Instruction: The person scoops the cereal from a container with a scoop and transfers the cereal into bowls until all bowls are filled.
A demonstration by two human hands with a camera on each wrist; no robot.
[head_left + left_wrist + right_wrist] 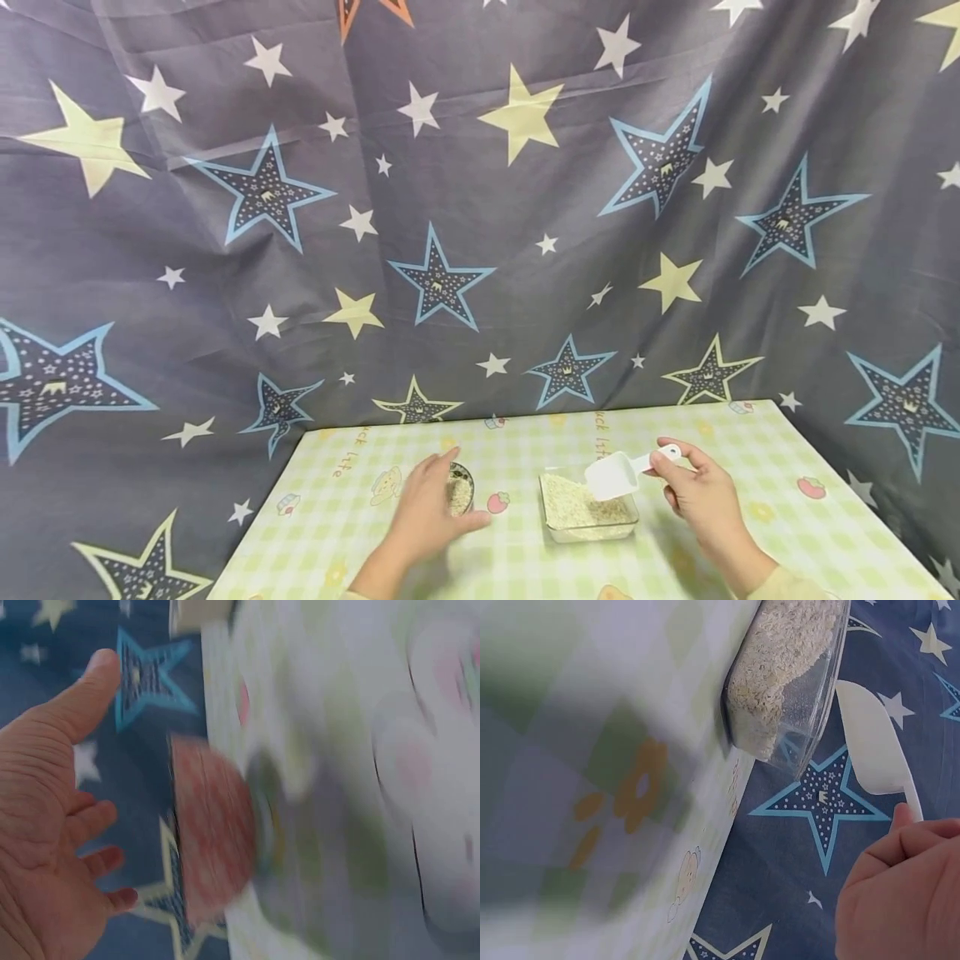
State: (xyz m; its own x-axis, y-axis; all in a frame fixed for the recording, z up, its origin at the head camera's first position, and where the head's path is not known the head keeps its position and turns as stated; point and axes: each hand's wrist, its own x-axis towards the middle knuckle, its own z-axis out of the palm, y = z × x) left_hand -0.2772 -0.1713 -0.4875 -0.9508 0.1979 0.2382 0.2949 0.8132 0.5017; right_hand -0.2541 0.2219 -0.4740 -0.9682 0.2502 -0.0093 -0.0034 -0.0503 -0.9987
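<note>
My right hand (pixel 705 498) pinches the handle of a white plastic scoop (pixel 611 477). Its bowl hangs over the back right part of a clear rectangular container (pixel 592 533) of pale flakes that look like oats. In the right wrist view the scoop (pixel 871 742) is beside the container's rim (pixel 821 727), the thumb lying along its handle. My left hand (pixel 427 506), thumb spread, is beside a small round bowl (pixel 461 488) that also has pale flakes in it and is partly hidden by the hand. The left wrist view shows the bowl's reddish patterned side (pixel 214 829), blurred, with the fingers apart from it.
A green-and-white checked cloth (pixel 510 567) with printed fruit and flowers covers the table. Behind the table's far edge hangs a dark curtain (pixel 465 358) patterned with stars. The rectangular container stands to the right of the round bowl.
</note>
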